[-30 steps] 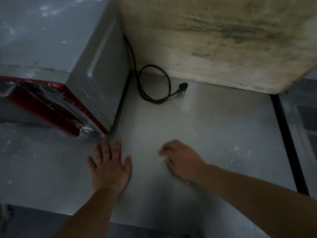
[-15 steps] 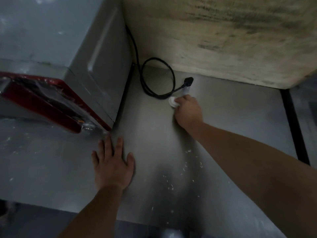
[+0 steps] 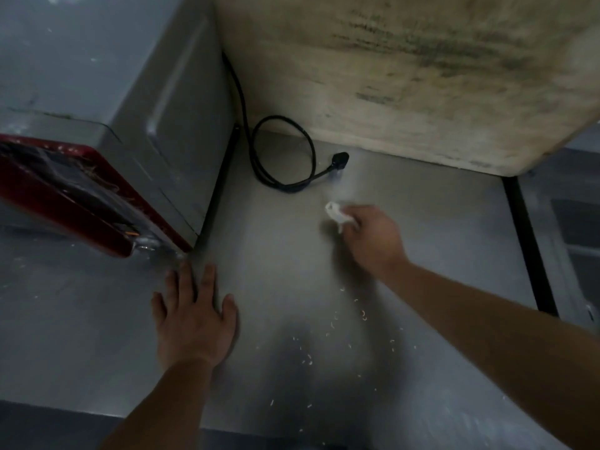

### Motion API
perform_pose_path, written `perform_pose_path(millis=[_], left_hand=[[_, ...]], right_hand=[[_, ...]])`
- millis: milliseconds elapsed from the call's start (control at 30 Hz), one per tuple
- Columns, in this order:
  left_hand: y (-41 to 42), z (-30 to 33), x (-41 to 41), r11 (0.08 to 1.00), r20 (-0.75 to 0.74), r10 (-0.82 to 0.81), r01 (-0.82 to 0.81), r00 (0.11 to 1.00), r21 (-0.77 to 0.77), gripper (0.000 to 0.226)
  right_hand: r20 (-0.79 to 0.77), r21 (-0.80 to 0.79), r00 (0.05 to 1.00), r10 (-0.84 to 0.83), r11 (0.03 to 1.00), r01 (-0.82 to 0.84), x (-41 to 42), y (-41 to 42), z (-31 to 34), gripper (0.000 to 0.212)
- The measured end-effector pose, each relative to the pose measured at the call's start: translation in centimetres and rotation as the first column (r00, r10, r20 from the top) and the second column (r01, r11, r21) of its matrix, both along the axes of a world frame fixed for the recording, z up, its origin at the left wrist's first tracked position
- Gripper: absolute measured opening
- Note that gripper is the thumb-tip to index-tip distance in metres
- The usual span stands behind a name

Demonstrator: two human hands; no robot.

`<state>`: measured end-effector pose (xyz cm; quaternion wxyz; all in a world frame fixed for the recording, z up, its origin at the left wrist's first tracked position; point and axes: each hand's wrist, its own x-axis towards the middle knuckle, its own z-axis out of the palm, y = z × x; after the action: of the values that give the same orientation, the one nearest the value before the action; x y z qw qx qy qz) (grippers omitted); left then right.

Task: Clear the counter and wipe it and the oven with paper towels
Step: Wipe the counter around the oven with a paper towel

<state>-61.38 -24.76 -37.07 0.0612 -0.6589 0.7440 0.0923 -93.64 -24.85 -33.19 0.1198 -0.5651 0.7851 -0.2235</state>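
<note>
My right hand (image 3: 373, 238) presses a crumpled white paper towel (image 3: 336, 213) onto the steel counter (image 3: 276, 254), a little in front of the black plug. Only a small wad of the towel shows past my fingers. My left hand (image 3: 194, 316) lies flat on the counter, fingers spread, just in front of the oven's corner. The grey oven (image 3: 136, 102) with a red front frame (image 3: 78, 203) stands at the left. Small pale crumbs (image 3: 334, 326) are scattered on the counter between my arms.
A black power cord (image 3: 282, 177) loops behind the oven and ends in a plug (image 3: 339, 157) lying on the counter. A stained beige wall (image 3: 406, 76) closes the back. The counter's right edge has a black strip (image 3: 526, 238); its front edge runs along the bottom.
My right hand swept from the near middle of the counter up to the plug, then pulled back toward me with the towel. The left hand stayed flat in place.
</note>
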Motion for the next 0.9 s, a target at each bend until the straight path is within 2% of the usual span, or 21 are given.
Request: perform_pose_path(millis=[133, 233, 367, 500, 600, 700, 900], left_hand=[[-0.2, -0.3, 0.1, 1.000, 0.005, 0.015, -0.015, 1.000, 0.003, 0.079], [-0.2, -0.6, 0.2, 1.000, 0.020, 0.020, -0.019, 1.000, -0.010, 0.078], [-0.3, -0.9, 0.4, 0.999, 0.028, 0.011, -0.010, 1.000, -0.033, 0.076], [-0.2, -1.1, 0.4, 0.998, 0.016, 0.005, -0.004, 1.000, -0.056, 0.073], [-0.3, -1.1, 0.5, 0.999, 0.023, 0.001, 0.000, 1.000, -0.052, 0.073], [-0.5, -0.9, 0.4, 0.999, 0.015, 0.013, -0.013, 1.000, -0.051, 0.072], [-0.5, -0.6, 0.1, 0.995, -0.036, 0.009, -0.012, 0.999, -0.099, 0.072]], right_hand=[[-0.114, 0.112, 0.993, 0.010, 0.994, 0.003, -2.9, -6.4, -0.7, 0.028], [-0.136, 0.087, 0.990, -0.025, 0.996, 0.037, -2.5, -11.1, -1.3, 0.026], [-0.168, 0.056, 0.974, -0.149, 0.985, 0.161, -1.8, -15.7, -1.8, 0.031], [-0.150, 0.022, 0.979, -0.139, 0.989, 0.144, -1.4, -17.6, -2.6, 0.034], [-0.122, 0.011, 0.992, -0.014, 1.000, 0.016, -2.0, -16.9, -2.8, 0.033], [-0.088, 0.031, 0.978, 0.188, 0.982, -0.186, -1.9, -14.2, -2.5, 0.034], [-0.014, 0.093, 0.807, 0.590, 0.805, -0.586, 0.1, -3.9, -1.3, 0.032]])
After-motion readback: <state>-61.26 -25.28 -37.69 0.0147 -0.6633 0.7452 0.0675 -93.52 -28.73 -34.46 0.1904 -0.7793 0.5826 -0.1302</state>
